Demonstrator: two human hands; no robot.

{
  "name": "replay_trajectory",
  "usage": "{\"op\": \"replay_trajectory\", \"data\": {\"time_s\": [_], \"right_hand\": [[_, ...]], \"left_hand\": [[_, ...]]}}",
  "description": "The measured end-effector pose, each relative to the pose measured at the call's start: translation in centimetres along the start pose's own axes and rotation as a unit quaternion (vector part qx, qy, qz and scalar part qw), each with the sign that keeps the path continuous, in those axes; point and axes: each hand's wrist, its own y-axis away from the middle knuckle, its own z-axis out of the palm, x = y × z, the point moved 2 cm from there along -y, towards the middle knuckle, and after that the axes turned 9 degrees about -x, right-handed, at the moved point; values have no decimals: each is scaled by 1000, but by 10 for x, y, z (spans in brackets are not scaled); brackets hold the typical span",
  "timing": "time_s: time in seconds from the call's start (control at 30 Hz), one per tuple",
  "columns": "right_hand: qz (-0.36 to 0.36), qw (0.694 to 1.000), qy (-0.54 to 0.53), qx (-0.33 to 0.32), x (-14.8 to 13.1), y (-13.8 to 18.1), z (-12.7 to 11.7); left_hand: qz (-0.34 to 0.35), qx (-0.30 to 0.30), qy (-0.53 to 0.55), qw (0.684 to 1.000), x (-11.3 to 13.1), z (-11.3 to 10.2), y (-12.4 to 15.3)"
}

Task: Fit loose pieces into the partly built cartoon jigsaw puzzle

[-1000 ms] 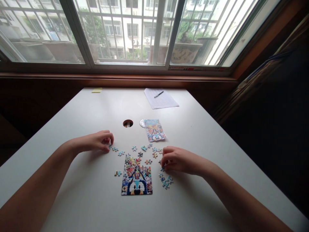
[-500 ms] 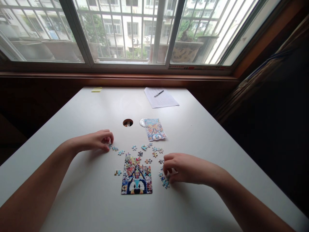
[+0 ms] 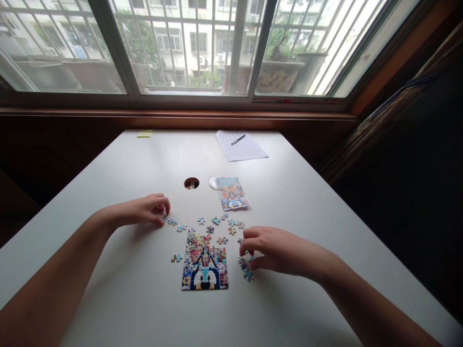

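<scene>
A partly built colourful jigsaw [image 3: 205, 264] with a blue cartoon face lies on the white table [image 3: 144, 164]. Several loose pieces [image 3: 202, 224] are scattered just beyond it, and a few more [image 3: 246, 271] sit at its right edge. My left hand [image 3: 144, 210] rests curled on the table at the left end of the loose pieces, fingertips pinched beside a blue piece [image 3: 172, 221]. My right hand [image 3: 271, 248] hovers over the right-hand pieces with thumb and fingers pinched; whether they hold a piece is hidden.
A printed reference picture [image 3: 231, 193] lies beyond the pieces, beside a round cable hole [image 3: 191, 183] and a silvery disc [image 3: 213, 182]. Farther back are a sheet of paper [image 3: 240, 147] with a pen [image 3: 238, 140] and a yellow note [image 3: 144, 134]. A window fills the back.
My right hand moved nearer me, from the pieces above the puzzle's right corner down to those at its right edge, then lifted slightly. My left hand stayed still.
</scene>
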Motion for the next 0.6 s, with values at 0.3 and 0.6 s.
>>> {"op": "replay_trajectory", "data": {"time_s": [0.3,0.6], "right_hand": [[-10,1000,8,-6,-4,-7,7],[11,997,58,52,4,-12,6]], "left_hand": [[-6,-1,-3,1000,1,0,1],[-10,2,0,1000,2,-1,1]]}}
